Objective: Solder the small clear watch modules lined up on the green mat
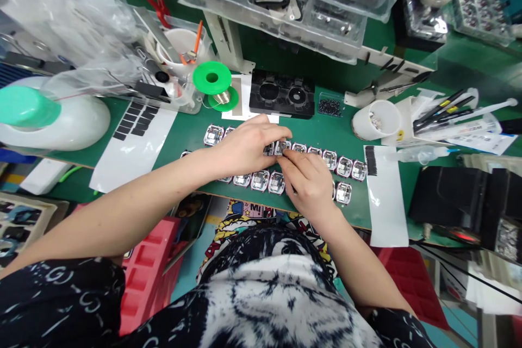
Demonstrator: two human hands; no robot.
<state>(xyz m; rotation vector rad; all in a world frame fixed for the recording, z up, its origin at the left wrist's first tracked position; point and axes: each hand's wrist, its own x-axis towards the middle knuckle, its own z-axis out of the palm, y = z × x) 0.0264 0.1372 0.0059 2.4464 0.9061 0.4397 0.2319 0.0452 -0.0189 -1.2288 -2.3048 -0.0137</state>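
Two rows of small open watch cases with electronics inside cross the green bench, among them a case in the back row (345, 166) and one in the front row (276, 182). My left hand (250, 144) reaches over the back row, its fingers bent around a watch case (282, 147) near the middle. From the other side, my right hand (309, 180) presses its closed fingertips against the lower edge of that same case. The fingers partly cover this case and its neighbours. Whether a small part sits between the right fingertips is hidden.
Behind the rows stand a black fixture (282, 93), a tray of tiny black parts (330, 104) and a green wire spool (212, 79). A white cup (376, 119) is at right. Sheets with black strips (385, 201) flank the rows. Clear bins (285, 11) overhang the back.
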